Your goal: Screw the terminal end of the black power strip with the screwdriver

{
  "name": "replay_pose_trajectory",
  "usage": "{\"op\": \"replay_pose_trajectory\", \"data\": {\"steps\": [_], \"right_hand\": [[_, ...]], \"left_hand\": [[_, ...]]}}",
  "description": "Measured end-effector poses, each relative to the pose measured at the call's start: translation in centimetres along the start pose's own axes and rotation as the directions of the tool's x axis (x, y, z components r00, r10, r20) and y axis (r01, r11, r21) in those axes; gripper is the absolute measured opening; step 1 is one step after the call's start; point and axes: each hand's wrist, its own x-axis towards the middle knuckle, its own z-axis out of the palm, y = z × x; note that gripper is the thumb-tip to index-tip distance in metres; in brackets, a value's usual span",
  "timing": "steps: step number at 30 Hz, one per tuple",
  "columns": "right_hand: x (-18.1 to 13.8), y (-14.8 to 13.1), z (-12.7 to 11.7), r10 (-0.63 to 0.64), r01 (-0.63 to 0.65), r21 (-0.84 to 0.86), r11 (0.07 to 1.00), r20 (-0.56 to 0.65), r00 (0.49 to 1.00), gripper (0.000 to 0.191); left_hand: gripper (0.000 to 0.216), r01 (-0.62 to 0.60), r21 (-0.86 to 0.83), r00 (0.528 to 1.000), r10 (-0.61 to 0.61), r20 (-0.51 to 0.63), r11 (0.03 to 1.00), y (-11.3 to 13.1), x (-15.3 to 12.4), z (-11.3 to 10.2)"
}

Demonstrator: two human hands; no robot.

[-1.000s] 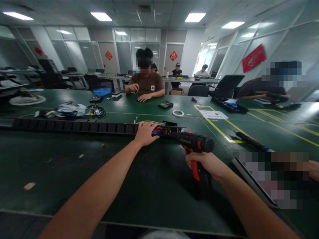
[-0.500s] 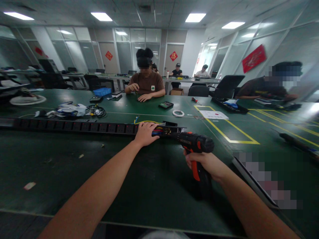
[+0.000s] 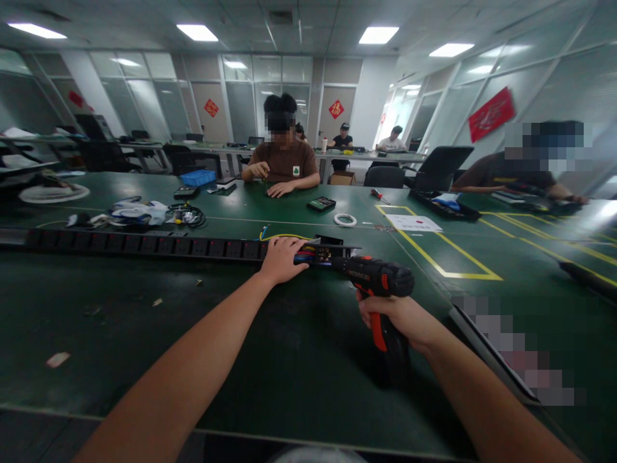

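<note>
A long black power strip [image 3: 144,245] lies across the green table [image 3: 289,373], its right end opened with coloured wires [image 3: 308,255] showing. My left hand [image 3: 282,258] rests on that end, fingers curled over the strip and pressing it down. My right hand [image 3: 398,318] is wrapped round the orange-and-black grip of a cordless screwdriver [image 3: 378,280], whose nose points left into the open end by the wires.
A person in a brown shirt [image 3: 284,161] sits across the table. A white tape roll [image 3: 344,219], a black meter [image 3: 321,203], a blue bin [image 3: 196,177], coiled cables [image 3: 186,215] and a paper sheet [image 3: 413,222] lie beyond the strip. Another person [image 3: 520,173] works at the right.
My hands and the screwdriver have stayed in place. A black tool near the yellow floor-tape square has moved away to the far right, taken by a co-worker.
</note>
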Motion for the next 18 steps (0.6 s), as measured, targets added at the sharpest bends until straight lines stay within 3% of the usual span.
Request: {"op": "replay_pose_trajectory", "data": {"steps": [18], "right_hand": [[0.21,0.27,-0.21,0.001,-0.001,-0.003,1.0,0.01,1.0,0.012]], "left_hand": [[0.063,0.009,0.013,1.0,-0.01,0.017,1.0,0.08,0.06,-0.04]]}}
